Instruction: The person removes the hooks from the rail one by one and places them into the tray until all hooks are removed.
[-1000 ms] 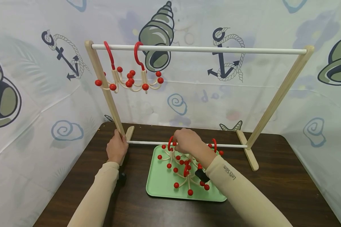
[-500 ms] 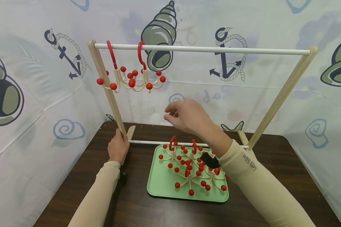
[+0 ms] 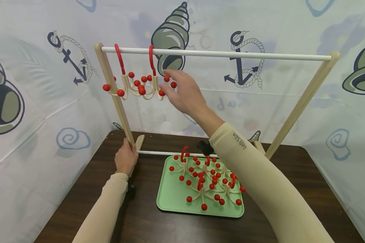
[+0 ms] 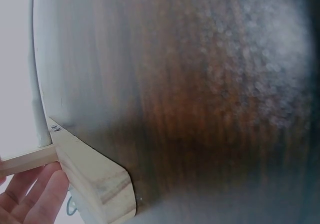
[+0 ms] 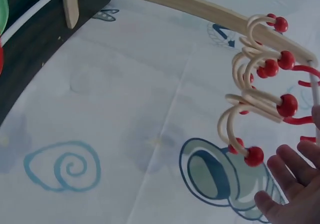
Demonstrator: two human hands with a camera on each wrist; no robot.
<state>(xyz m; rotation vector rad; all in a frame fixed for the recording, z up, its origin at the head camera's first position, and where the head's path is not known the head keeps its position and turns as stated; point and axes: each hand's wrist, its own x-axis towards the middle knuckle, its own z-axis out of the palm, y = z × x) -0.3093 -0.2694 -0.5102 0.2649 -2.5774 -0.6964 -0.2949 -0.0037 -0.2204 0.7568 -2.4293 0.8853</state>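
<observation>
My left hand (image 3: 126,158) grips the lower left post (image 3: 120,109) of a wooden stand; in the left wrist view its fingers (image 4: 47,196) lie against the wood near the foot (image 4: 95,179). From the white upper bar (image 3: 219,53) hang two cream, many-armed hangers with red balls and red hooks: one at the far left (image 3: 124,79), another (image 3: 154,81) to its right. Beside that second hanger my right hand (image 3: 184,92) is raised, fingers spread and holding nothing. The right wrist view shows its fingertips near a red ball (image 5: 254,156); whether they touch is unclear.
A green tray (image 3: 170,199) on the dark table (image 3: 140,222) bears several more hangers (image 3: 203,190), close together. Behind the tray runs a low white bar (image 3: 158,153). The right post (image 3: 301,104) and a patterned cloth backdrop (image 3: 276,101) stand beyond; my right sleeve hides part of the tray.
My right hand has risen from among the tray's hangers to the second hanging one, its fingers spreading. That hanger has turned slightly. The left hand keeps its hold on the post.
</observation>
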